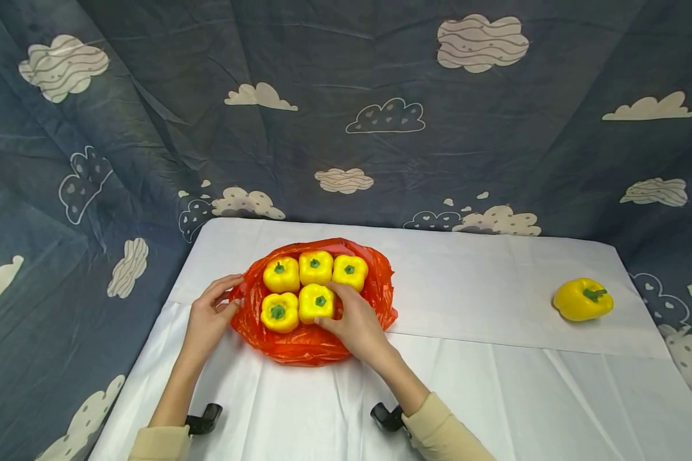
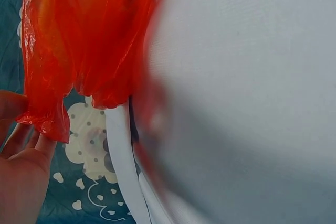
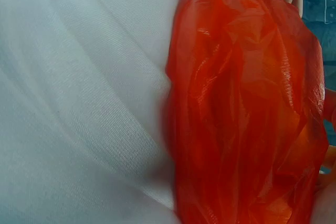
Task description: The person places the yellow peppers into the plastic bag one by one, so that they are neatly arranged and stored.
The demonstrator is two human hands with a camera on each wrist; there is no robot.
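A red plastic bag (image 1: 308, 353) lies spread open on the table, with several yellow bell peppers (image 1: 280, 274) standing stem-up inside it in two rows. My left hand (image 1: 204, 320) pinches the bag's left edge between thumb and fingers; the left wrist view shows the same hand (image 2: 26, 177) on a bunched end of the red film. Inside the bag, my right hand (image 1: 360, 323) grips the front middle bell pepper (image 1: 316, 302), thumb on its near side and fingers at its far right. In the right wrist view the bag's outer side (image 3: 247, 103) hides the peppers.
Far to the right, another yellow bell pepper (image 1: 582, 299) lies on its side on the white tablecloth (image 1: 467, 288). A dark cloth backdrop (image 1: 300, 153) with cloud prints rises behind the table and continues at its sides.
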